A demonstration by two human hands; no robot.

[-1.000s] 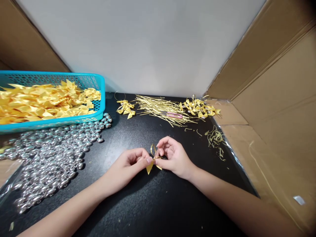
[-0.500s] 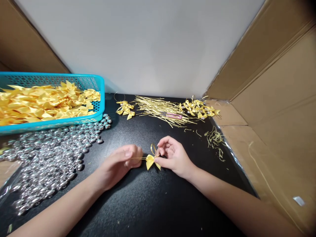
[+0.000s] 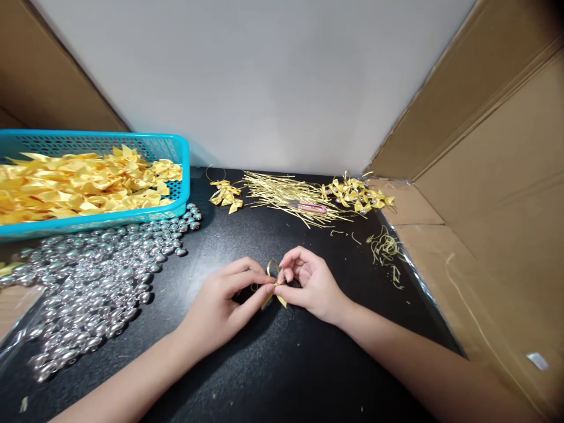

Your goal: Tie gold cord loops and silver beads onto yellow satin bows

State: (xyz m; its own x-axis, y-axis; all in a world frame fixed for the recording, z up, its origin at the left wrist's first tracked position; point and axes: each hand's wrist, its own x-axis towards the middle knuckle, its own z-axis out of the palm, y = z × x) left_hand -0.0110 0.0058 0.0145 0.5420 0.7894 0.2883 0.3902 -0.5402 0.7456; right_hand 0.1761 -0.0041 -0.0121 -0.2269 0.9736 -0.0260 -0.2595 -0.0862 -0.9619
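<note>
A small yellow ribbon bow [image 3: 280, 301] is pinched between my two hands above the black tabletop. My left hand [image 3: 233, 296] closes thumb and fingertips on its left side and covers much of it. On the other side, my right hand [image 3: 312, 286] grips the bow between thumb and index finger, its remaining fingers curled. A loop of gold cord [image 3: 272, 268] stands up from the knot between the fingertips. The bow's tails hang below the fingers; its middle is mostly hidden.
At left, a turquoise basket [image 3: 187, 176] holds many yellow bows, with silver beads [image 3: 101, 282] spread before it. Behind my hands lie gold cord lengths [image 3: 282, 191], a pink-handled cutter [image 3: 312, 207] and bows with beads [image 3: 356, 192]. Cord scraps [image 3: 385, 247] lie right. Cardboard [image 3: 497, 147] walls the right side.
My left hand has moved right, from pulling the cord ends out to the left to pinching the bow itself. My right hand keeps its grip almost in place.
</note>
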